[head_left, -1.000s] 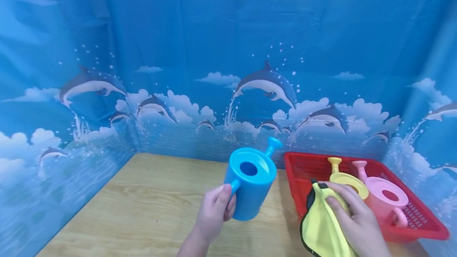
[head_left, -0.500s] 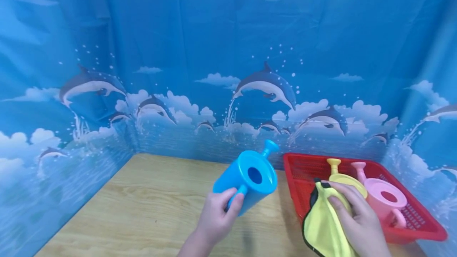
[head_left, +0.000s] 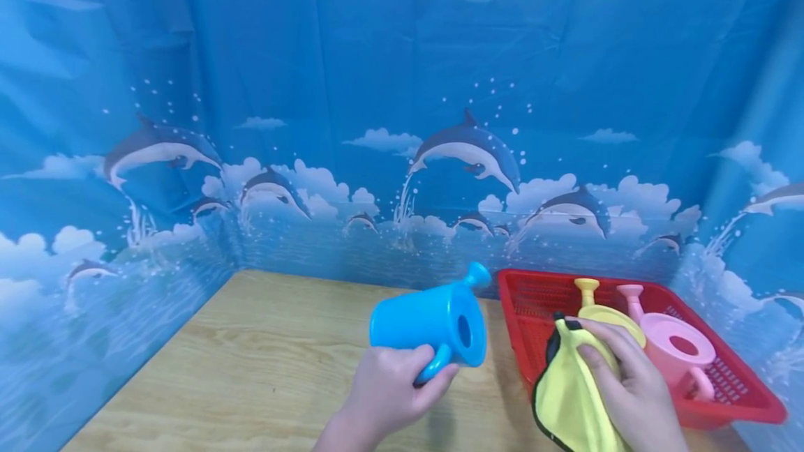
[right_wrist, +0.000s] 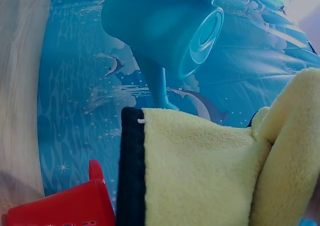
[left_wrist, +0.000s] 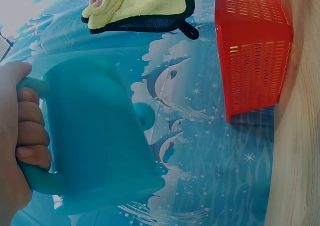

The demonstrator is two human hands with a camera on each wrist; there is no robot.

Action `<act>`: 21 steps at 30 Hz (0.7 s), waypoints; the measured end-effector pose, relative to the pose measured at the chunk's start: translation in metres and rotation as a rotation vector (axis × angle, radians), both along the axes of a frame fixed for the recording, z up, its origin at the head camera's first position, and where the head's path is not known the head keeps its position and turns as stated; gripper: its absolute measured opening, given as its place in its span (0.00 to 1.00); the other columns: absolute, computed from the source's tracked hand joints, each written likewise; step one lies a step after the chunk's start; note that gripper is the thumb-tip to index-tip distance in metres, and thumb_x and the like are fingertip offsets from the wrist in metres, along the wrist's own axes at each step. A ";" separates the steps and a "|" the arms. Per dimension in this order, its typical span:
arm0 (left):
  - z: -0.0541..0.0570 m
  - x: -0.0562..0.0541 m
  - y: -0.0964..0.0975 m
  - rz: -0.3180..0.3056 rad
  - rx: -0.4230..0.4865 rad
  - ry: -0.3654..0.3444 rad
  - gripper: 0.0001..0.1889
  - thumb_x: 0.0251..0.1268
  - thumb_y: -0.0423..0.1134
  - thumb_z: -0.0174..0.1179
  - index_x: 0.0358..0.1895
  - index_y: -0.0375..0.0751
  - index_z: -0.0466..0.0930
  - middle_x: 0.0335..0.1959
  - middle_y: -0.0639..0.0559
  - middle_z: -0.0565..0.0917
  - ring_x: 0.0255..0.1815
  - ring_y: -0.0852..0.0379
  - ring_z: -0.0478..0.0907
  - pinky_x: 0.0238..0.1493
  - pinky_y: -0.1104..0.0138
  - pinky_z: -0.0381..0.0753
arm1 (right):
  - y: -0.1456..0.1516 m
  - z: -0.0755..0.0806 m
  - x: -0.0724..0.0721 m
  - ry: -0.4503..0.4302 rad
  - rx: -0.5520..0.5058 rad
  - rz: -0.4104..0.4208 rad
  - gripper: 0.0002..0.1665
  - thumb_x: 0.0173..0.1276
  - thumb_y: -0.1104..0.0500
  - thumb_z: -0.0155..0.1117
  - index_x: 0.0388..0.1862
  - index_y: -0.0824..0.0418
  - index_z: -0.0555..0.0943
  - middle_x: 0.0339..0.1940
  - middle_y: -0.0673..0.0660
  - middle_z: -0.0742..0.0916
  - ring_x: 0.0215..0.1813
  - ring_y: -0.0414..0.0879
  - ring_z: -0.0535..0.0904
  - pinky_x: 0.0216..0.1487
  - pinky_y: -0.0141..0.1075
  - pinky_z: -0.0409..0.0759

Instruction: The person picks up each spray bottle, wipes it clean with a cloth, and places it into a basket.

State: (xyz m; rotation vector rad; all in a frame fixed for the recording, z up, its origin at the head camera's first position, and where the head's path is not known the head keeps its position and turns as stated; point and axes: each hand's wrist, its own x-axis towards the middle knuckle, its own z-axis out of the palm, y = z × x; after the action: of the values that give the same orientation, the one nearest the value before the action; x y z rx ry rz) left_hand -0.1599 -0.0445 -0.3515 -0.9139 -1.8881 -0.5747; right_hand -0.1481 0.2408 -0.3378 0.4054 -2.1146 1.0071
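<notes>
My left hand (head_left: 396,389) grips the handle of a blue watering can (head_left: 414,316), held above the table and tipped so its round top opening faces right. In the left wrist view, curled fingers (left_wrist: 34,128) wrap the handle of the same can (left_wrist: 100,136). A yellow cloth with black edging (head_left: 574,389) is pinched in my right hand (head_left: 628,382), at the near left side of the red basket. The cloth (right_wrist: 200,161) fills much of the right wrist view, below the can (right_wrist: 155,26) and apart from it.
A red basket (head_left: 521,340) stands on the wooden table (head_left: 251,361) at the right. Inside are a yellow watering can (head_left: 612,316) and a pink watering can (head_left: 678,347). A blue dolphin-print curtain (head_left: 345,124) hangs behind and at both sides.
My left hand has turned the blue watering can from nearly upright to lying almost sideways, its top now facing right. My right hand and the cloth have hardly moved.
</notes>
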 end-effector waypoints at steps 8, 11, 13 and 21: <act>0.001 0.001 0.000 0.023 -0.151 0.069 0.26 0.77 0.54 0.39 0.15 0.52 0.59 0.08 0.64 0.56 0.10 0.73 0.47 0.18 0.83 0.39 | -0.002 -0.001 -0.002 0.029 0.014 0.009 0.18 0.61 0.75 0.63 0.51 0.66 0.81 0.48 0.24 0.76 0.56 0.19 0.68 0.55 0.12 0.61; 0.000 -0.002 -0.001 0.017 -0.177 0.109 0.25 0.76 0.53 0.40 0.15 0.53 0.59 0.08 0.65 0.57 0.11 0.73 0.48 0.18 0.83 0.39 | -0.003 -0.001 -0.002 0.041 0.020 0.014 0.19 0.61 0.76 0.63 0.51 0.65 0.81 0.48 0.25 0.76 0.56 0.20 0.68 0.55 0.12 0.61; -0.001 -0.004 -0.002 0.002 -0.190 0.127 0.25 0.76 0.52 0.40 0.15 0.53 0.60 0.08 0.65 0.57 0.11 0.73 0.48 0.19 0.83 0.39 | -0.004 -0.002 -0.002 0.043 0.028 0.012 0.20 0.61 0.76 0.63 0.51 0.64 0.81 0.49 0.25 0.76 0.56 0.20 0.67 0.55 0.12 0.61; 0.000 -0.005 0.000 -0.019 -0.222 0.250 0.22 0.71 0.51 0.40 0.15 0.54 0.61 0.09 0.66 0.55 0.14 0.71 0.46 0.23 0.82 0.38 | -0.025 -0.004 0.005 0.296 0.189 0.071 0.16 0.74 0.54 0.54 0.48 0.62 0.83 0.44 0.47 0.80 0.51 0.26 0.70 0.46 0.15 0.69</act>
State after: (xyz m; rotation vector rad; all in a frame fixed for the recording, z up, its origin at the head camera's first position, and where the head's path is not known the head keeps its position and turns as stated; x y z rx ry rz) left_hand -0.1647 -0.0444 -0.3514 -1.0945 -1.7389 -0.2498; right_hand -0.1434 0.2154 -0.3419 0.6834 -1.9412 0.7359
